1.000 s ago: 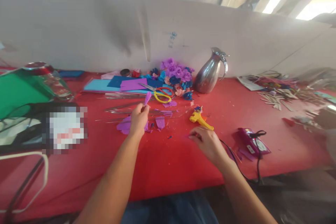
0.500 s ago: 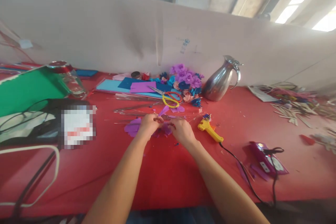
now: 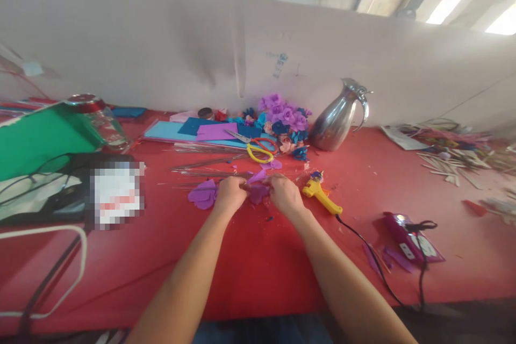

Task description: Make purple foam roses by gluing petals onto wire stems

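Note:
My left hand (image 3: 231, 194) and my right hand (image 3: 284, 193) face each other low over the table, fingers pinched. Between them is a purple paper piece (image 3: 257, 176), its ends running toward both sets of fingertips. Just below it lies a darker purple paper petal (image 3: 258, 193). Beside my left hand, more purple petals (image 3: 202, 194) are spread on the table. Yellow-and-red-handled scissors (image 3: 260, 153) rest behind the hands, near thin wires (image 3: 193, 173). To the right of my right hand lies a yellow glue gun (image 3: 322, 198). My fingertips are partly hidden.
Paper flowers (image 3: 284, 118) are heaped at the back, beside a metal jug (image 3: 337, 118) and coloured paper sheets (image 3: 165, 131). A glass jar (image 3: 102, 123) stands left. A purple box (image 3: 413, 242) with a black cord lies right on the red table (image 3: 258, 274).
My hands have moved slightly apart. The purple paper between them has shifted from pointing up beside my left fingers to spanning the gap. The view has shifted slightly.

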A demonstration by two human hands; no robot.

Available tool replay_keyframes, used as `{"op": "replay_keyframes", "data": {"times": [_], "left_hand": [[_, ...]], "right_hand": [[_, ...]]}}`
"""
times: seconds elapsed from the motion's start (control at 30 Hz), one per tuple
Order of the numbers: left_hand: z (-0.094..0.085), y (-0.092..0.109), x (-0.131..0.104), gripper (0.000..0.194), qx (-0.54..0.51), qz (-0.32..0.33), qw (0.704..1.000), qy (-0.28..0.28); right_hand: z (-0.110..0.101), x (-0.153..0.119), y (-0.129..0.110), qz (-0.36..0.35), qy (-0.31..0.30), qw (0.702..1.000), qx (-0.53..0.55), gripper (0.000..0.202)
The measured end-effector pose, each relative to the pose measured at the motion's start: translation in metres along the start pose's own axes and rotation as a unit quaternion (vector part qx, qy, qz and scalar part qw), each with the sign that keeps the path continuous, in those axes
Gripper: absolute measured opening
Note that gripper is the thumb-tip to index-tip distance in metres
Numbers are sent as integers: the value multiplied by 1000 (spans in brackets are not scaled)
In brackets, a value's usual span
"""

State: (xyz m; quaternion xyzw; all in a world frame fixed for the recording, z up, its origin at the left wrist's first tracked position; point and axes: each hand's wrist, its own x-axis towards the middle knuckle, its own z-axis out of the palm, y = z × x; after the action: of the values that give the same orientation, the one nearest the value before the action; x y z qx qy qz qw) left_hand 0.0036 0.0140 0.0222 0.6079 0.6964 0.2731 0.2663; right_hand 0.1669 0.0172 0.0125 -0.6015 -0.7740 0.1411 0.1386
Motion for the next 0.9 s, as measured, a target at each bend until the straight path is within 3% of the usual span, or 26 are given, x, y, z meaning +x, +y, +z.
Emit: {"op": "replay_keyframes", "data": {"times": [0.07, 0.23, 0.43, 0.7, 0.9], "left_hand": [[-1, 1, -1, 6, 46, -5, 999, -23], [-2, 6, -3, 16, 119, -19, 991, -61], [-1, 4, -1, 16, 97, -20, 993, -66], [1, 1, -1, 15, 79, -25, 995, -57], [1, 1, -2, 10, 70, -4, 997, -26]], "right_hand": [[0, 1, -1, 7, -7, 1000, 0, 32], [2, 4, 1, 0, -9, 999, -34, 26], [4, 10, 2, -70, 17, 992, -107, 18], [-8, 13, 6, -148, 57, 983, -89, 19], [-5, 6, 10, -113, -17, 992, -54, 25]]}}
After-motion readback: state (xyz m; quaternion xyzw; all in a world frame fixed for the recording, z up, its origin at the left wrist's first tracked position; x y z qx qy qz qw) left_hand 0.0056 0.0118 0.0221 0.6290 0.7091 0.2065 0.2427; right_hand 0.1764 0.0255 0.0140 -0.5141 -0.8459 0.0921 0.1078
